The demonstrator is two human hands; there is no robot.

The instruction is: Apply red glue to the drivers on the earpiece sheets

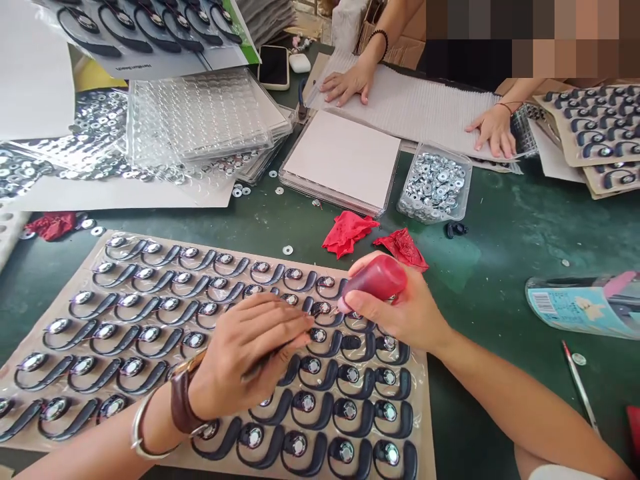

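A brown card sheet (430, 427) lies in front of me, covered with rows of black ear-hook parts (150, 333) with shiny round discs. My right hand (405, 313) is closed round a small red squeeze bottle (375, 280), its tip pointing down-left at a part near the sheet's middle. My left hand (245, 360), with a brown wrist strap and a bangle, rests on the sheet with fingers pinched on a thin dark tool that I cannot make out clearly; its fingertips almost meet the bottle's tip.
Two crumpled red rags (350, 233) lie beyond the sheet. A clear tub of metal washers (435, 187), stacked trays (345, 160) and blister sheets (200, 113) stand behind. Another person's hands (347, 83) press on white corrugated sheets across the green table (525, 227). A phone (273, 67) lies far back.
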